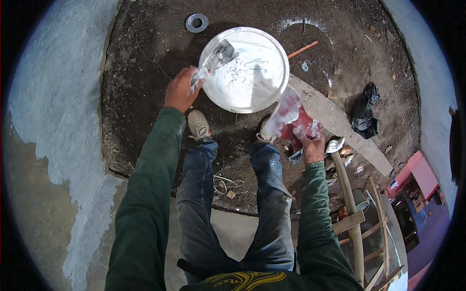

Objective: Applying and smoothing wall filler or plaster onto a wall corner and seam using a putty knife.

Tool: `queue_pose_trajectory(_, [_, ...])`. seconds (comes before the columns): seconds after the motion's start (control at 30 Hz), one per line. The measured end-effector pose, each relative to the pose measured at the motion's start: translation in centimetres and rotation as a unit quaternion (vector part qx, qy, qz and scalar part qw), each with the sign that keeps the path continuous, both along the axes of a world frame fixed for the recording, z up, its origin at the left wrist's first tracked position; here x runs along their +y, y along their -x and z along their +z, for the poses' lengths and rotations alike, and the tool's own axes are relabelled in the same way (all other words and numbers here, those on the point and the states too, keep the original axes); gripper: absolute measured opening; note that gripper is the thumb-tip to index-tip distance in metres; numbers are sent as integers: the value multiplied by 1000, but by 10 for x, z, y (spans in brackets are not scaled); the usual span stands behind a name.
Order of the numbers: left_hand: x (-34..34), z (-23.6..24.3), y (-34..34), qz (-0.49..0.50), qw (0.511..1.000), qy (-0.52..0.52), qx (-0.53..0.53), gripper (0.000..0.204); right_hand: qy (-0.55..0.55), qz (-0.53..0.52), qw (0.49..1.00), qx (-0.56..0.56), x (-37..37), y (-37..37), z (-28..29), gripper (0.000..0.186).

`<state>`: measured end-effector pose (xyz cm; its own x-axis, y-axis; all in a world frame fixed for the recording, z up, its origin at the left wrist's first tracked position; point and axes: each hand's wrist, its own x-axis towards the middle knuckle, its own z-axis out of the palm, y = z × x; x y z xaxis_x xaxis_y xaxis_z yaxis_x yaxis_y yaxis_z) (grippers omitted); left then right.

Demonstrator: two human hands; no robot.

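In front of my feet stands a round white bucket (245,104) with white paste (257,63) inside. My left hand (180,89) is closed around the whitened handle of a putty knife (224,54), whose broad metal blade reaches over the bucket's left part. Whether the blade touches the paste I cannot tell. My right hand (309,141) grips a flat red plaster board (291,114), smeared with white, by its near end. The board's far end lies close to the bucket's lower right rim, above my right shoe.
On the dirt ground are a grey ring (196,23), an orange stick (303,49), a long plank (349,121) and a black plastic bag (365,111). A wooden ladder-like frame (378,228) stands at the lower right. Partly whitened wall (63,87) rises on the left.
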<state>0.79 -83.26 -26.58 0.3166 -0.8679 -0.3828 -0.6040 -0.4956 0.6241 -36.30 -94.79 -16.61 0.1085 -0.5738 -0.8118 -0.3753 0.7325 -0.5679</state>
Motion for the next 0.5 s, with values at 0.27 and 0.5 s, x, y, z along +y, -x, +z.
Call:
queue_pose_trajectory(0.27, [-31,-32,-14,54,997,48,-19,39,25,-41,998,39,4,-34,-12,26])
queue_pose_trajectory(0.5, [-63,-49,-12,94,992,70,51,40,-130,-267,944,-142,19,-10,-111,26])
